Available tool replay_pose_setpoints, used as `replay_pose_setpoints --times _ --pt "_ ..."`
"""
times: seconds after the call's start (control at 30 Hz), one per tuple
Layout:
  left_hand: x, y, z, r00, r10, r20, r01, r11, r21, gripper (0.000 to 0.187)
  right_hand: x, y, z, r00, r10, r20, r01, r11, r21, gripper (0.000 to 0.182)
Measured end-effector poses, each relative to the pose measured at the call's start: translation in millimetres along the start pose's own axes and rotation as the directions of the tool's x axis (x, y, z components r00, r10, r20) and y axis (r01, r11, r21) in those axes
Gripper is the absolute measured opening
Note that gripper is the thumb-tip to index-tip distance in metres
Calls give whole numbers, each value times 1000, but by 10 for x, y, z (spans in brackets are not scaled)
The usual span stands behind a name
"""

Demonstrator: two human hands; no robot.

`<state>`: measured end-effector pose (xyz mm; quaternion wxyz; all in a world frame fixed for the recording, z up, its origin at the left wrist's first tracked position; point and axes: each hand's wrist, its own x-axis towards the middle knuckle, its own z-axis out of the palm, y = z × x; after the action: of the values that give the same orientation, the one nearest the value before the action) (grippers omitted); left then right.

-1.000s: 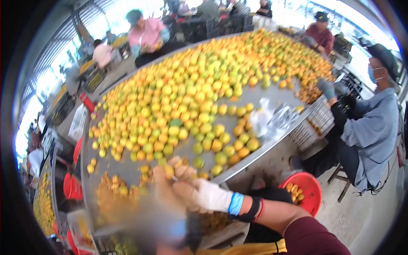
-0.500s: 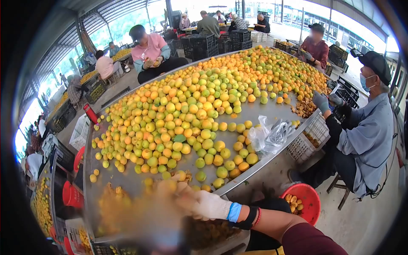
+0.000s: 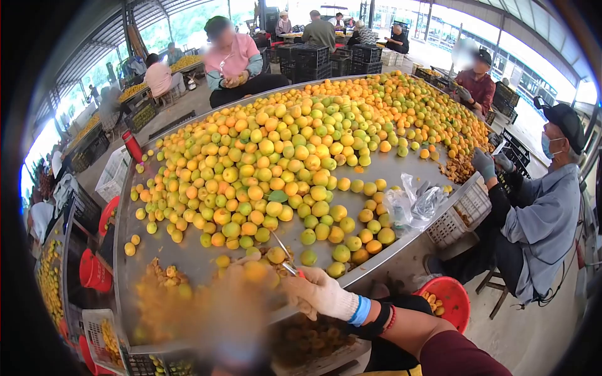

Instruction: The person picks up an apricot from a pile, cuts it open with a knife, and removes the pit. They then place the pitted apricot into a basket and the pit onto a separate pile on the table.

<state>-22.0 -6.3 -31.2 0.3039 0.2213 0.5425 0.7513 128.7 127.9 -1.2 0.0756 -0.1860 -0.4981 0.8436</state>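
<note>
In a white knit glove, my right hand [image 3: 321,293] is closed around the red handle of a knife [image 3: 283,250]. Its thin blade points up and away, over the table edge beside a loose apricot [image 3: 274,254]. My left hand [image 3: 241,291] is left of the right one, low over the metal table [image 3: 188,250]. A blur covers its fingers, and I cannot tell what they hold. An orange apricot [image 3: 256,272] overlaps the blurred hand in this view. Ahead, a broad heap of yellow, green and orange apricots [image 3: 269,156] covers much of the tabletop.
Brownish fruit pieces [image 3: 164,276] lie at the table's near left. A clear plastic bag [image 3: 414,203] rests by the right edge. Below stands a red basin [image 3: 448,301] of halved fruit. A masked person [image 3: 539,200] sits at the right; others sit around, near black crates [image 3: 304,62].
The view has shifted, so the table sits slightly further right. My right hand has drawn apart from the left, and the knife blade now shows. The person in pink has lowered their hands.
</note>
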Motion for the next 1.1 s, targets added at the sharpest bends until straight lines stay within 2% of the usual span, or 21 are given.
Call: replay_pose_setpoints --times 0.07,0.1,0.13,0.2,0.23,0.27,0.3,0.33,0.4,0.43,0.47,0.53,0.57,0.63,0.67,0.73,0.77,0.93,1.0,1.03,1.1 --pt "-76 -43 124 995 68 78 -82 980 182 43 89 120 42 1000 23 -1 -23 998 -56 34" --pt "-99 -39 167 995 65 75 -77 980 184 43 108 150 80 999 43 -1 -43 992 -116 34" --pt "-111 -10 217 997 58 49 -63 992 112 40 97 143 108 999 46 2 -46 992 -116 34" --pt "-102 63 275 999 53 -2 -53 998 -36 36 102 36 170 986 -10 -168 13 1000 12 36" --pt "-121 72 225 998 56 -5 -56 998 -36 36 158 36 31 990 27 -140 -33 999 -35 38" --pt "-148 71 142 970 215 116 -242 908 341 34 170 14 17 990 30 -139 -35 999 -34 38" --pt "-170 71 111 908 304 288 -418 650 635 32 176 -24 14 983 88 -159 -99 993 -60 42" --pt "-182 53 131 910 298 288 -415 650 636 32 172 -31 13 972 147 -182 -163 983 -81 47" --pt "-181 33 205 857 384 344 -506 501 702 31 214 86 -29 969 185 -166 -196 979 -52 45" --pt "-134 21 196 791 458 405 -592 406 696 33 265 187 -79 969 202 -141 -196 979 51 45" --pt "-122 38 221 790 458 407 -594 406 695 33 294 243 -118 970 214 -113 -196 969 150 45" --pt "-120 94 277 765 458 454 -612 296 733 39 249 161 -93 970 194 -147 -172 973 153 45" --pt "-142 125 303 763 461 453 -613 296 733 39 228 117 -82 968 178 -179 -150 976 160 45" --pt "-202 156 343 749 420 513 -603 110 790 53 205 80 -99 971 167 -172 -143 980 140 46" --pt "-214 111 343 753 410 515 -602 114 790 53 183 88 -105 973 160 -165 -140 982 124 47" --pt "-217 61 374 880 323 348 -414 162 896 62 144 84 -74 971 173 -165 -161 983 86 47" --pt "-182 123 347 745 412 525 -595 56 801 62 143 71 -63 971 177 -160 -173 984 37 47" --pt "-104 63 130 746 409 526 -630 175 757 62 168 19 -141 984 117 -133 -131 986 -104 51" --pt "-141 48 138 755 316 575 -625 78 777 59 201 19 -148 970 221 -97 -233 962 -141 54" --pt "-144 36 129 756 313 574 -623 79 778 59 166 20 -97 974 221 -54 -227 963 -146 64" --pt "-134 24 125 764 249 595 -627 70 776 56 179 98 -75 977 196 -80 -206 968 -141 64"
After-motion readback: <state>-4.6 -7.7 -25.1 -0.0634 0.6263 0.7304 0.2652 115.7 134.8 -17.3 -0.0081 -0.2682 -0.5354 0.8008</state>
